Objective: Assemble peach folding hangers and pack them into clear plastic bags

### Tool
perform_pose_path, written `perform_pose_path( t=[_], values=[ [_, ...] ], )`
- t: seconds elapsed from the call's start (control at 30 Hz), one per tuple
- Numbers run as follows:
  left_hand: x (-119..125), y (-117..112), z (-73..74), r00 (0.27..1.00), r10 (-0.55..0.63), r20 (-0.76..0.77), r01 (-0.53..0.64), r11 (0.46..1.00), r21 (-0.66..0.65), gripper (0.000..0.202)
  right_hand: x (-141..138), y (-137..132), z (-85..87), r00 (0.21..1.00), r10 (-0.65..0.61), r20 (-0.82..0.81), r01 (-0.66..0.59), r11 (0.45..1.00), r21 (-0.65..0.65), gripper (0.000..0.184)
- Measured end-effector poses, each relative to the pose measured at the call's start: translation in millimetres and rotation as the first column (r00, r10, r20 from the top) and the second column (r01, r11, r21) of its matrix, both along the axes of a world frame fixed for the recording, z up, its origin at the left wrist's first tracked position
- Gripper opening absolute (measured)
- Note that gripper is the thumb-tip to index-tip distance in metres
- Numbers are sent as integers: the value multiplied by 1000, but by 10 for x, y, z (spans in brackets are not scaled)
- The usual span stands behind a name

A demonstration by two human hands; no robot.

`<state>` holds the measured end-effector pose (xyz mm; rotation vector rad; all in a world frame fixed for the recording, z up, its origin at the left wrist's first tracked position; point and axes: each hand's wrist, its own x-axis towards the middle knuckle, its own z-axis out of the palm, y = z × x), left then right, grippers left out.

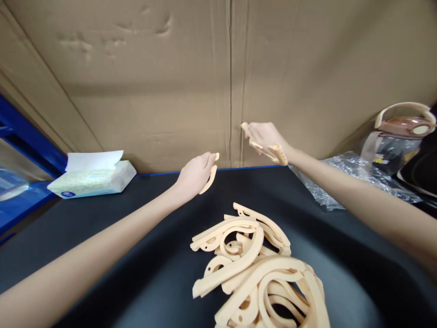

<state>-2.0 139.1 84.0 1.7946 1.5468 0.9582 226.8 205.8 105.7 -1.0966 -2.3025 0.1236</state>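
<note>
My left hand (195, 176) is closed on a beige curved bracket (209, 180), whose edge shows below and to the right of the fingers. Further right and a little higher, my right hand (266, 135) grips another beige bracket (278, 154) with small holes near one end. Both hands are raised over the far side of the table, apart from each other. Nearer to me lies a heap of similar beige brackets (239, 269) with scrolled, looped shapes, stacked loosely over one another. My fingers cover much of both held pieces.
The black table (143, 291) ends at a cardboard wall (153, 114). A tissue pack (92, 180) sits at the back left, beside a blue frame (30, 136). Clear plastic wrap (327, 187) and a drinking bottle with a handle (398, 143) are at the right.
</note>
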Motion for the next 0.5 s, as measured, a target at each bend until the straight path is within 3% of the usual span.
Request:
perform_pose_path(
  t=[0.13,0.27,0.4,0.5],
  values=[
    [-145,30,-120,997,20,80,-13,995,-97,37,136,119,18,925,-108,-365,75,992,-104,33],
    [61,-21,-84,955,-36,293,98,975,-199,36,54,161,42,776,-151,-612,87,987,-133,34],
    [382,-142,13,838,-80,539,286,907,-309,34,-13,67,81,661,-144,-736,64,989,-136,12],
    [458,-182,46,738,-20,675,286,915,-286,40,24,-140,36,627,-119,-769,31,991,-128,19]
  ],
)
